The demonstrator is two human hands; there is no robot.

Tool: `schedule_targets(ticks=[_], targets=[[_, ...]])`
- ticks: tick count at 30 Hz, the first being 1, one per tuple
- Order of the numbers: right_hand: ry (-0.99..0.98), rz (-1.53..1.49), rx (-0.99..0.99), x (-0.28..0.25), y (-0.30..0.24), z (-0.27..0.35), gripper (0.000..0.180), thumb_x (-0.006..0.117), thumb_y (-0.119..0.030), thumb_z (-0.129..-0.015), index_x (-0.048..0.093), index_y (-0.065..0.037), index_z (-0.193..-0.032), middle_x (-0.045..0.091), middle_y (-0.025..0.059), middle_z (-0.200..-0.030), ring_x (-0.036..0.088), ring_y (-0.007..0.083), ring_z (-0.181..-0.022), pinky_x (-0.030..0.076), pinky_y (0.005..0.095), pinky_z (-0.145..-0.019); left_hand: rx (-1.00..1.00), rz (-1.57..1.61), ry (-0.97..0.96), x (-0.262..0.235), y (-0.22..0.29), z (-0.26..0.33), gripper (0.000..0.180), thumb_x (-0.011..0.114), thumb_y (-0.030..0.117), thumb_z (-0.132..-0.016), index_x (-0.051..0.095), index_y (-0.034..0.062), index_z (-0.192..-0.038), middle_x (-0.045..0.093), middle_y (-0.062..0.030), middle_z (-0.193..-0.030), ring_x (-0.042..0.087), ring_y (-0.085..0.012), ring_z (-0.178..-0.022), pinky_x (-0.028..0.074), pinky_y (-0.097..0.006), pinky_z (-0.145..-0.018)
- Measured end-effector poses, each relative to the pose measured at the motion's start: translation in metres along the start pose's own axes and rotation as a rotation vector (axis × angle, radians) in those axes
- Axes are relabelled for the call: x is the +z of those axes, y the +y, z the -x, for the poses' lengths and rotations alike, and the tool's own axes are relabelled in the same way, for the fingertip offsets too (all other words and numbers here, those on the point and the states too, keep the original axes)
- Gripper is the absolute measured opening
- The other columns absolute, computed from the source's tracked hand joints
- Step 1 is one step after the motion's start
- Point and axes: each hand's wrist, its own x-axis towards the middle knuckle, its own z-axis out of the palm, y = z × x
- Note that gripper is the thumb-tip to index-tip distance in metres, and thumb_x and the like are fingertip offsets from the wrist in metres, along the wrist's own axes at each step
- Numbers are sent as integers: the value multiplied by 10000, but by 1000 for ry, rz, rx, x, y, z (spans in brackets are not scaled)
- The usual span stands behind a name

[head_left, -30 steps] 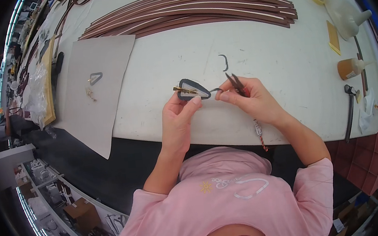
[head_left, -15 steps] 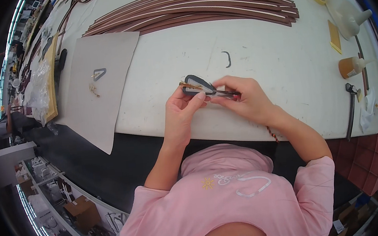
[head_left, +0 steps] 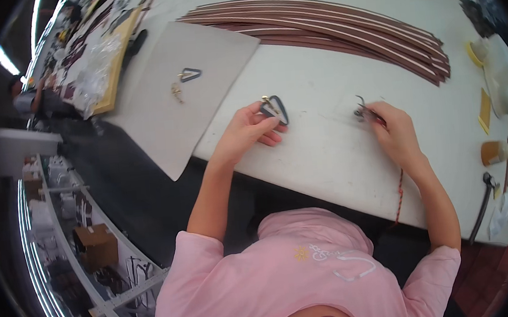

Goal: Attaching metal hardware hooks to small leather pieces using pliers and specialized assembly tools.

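Shelving side: a brown cardboard box (head_left: 95, 246) sits on the shelves at lower left.
Gray sheet (head_left: 160, 121): lies on the table, bearing a second triangular piece (head_left: 191, 75) and a small cluster of gold-coloured bits (head_left: 176, 93) just beside it.
Left hand (head_left: 246, 135): clamped on the dark-rimmed triangular piece (head_left: 274, 109), pinching it above the white table (head_left: 321, 170) — a gold-coloured fitting shows at its upper end.
Brown strips (head_left: 327, 30): a long bundle, lying beyond both hands.
Right hand (head_left: 395, 131): closed around a red-handled tool (head_left: 377, 117), well apart from the left.
Dark curved strip (head_left: 360, 99): at the tool's blurred tips — I cannot tell whether they touch.
Cord (head_left: 400, 197): reddish, twisted, below the right hand.
Amber bottle (head_left: 493, 153): near the table's right edge.
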Motion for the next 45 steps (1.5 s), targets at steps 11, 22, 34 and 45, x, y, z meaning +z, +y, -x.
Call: schedule_targets(ticks=[11, 22, 34, 45], targets=[[-27, 56, 41, 12, -7, 5, 117, 650, -1, -816, 534, -1, -833, 533, 117, -734, 504, 235, -572, 412, 308, -553, -174, -314, 318, -89, 16, 53, 192, 621, 187, -915, 614, 15, -1002, 692, -101, -834, 670, -164, -702, 540, -285, -612], [-32, 22, 90, 11, -9, 3, 291, 617, 74, -750, 584, -71, -1000, 558, 88, -668, 556, 207, -577, 453, 305, -562, 446, -1364, 684, -228, 18, -41, 179, 644, 175, -865, 702, 130, -1029, 687, -63, -897, 641, -266, -931, 496, -387, -813], [50, -97, 129, 5, 0, 3, 166, 626, 30, -821, 590, -48, -963, 555, 59, -673, 508, 147, -552, 408, 270, -534, 466, -1770, 463, -202, 54, -43, 105, 621, 142, -886, 708, 135, -945, 693, -41, -848, 654, -233, -833, 455, -372, -863], [-261, -836, 443, -30, -31, 0, 205, 610, -241, -956, 683, -49, -955, 416, -92, -635, 329, 12, -535, 225, 209, -476, 1228, -1387, 206, 71, 84, -30, 247, 713, 24, -755, 705, 105, -988, 703, 3, -838, 657, -155, -762, 488, -390, -942]])
